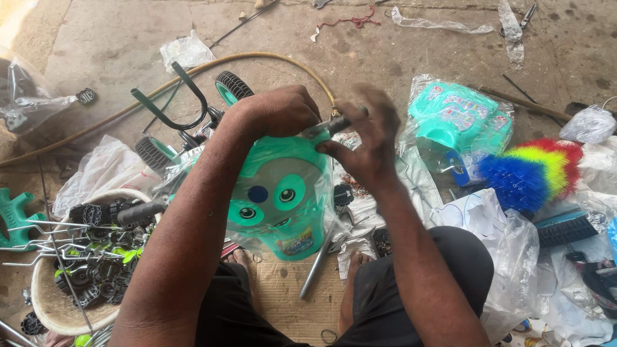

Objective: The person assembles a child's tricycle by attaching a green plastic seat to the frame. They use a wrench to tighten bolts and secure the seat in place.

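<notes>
A teal plastic toy panel [283,193] with a cartoon face, still in clear wrap, stands upright between my knees. My left hand [283,110] grips its top edge from the left. At the same top edge my right hand [366,132] is closed around a small grey metal tool [337,123], and it looks blurred. Behind the panel lies a small toy frame with black wheels [232,85] and a green bar [168,110].
A beige tub [48,302] of wheels and metal rods sits at my left. At right lie a wrapped teal seat part [456,115], a rainbow brush [530,170] and plastic bags. A yellow hose [270,56] curves across the concrete floor. A metal rod [316,266] lies on cardboard by my feet.
</notes>
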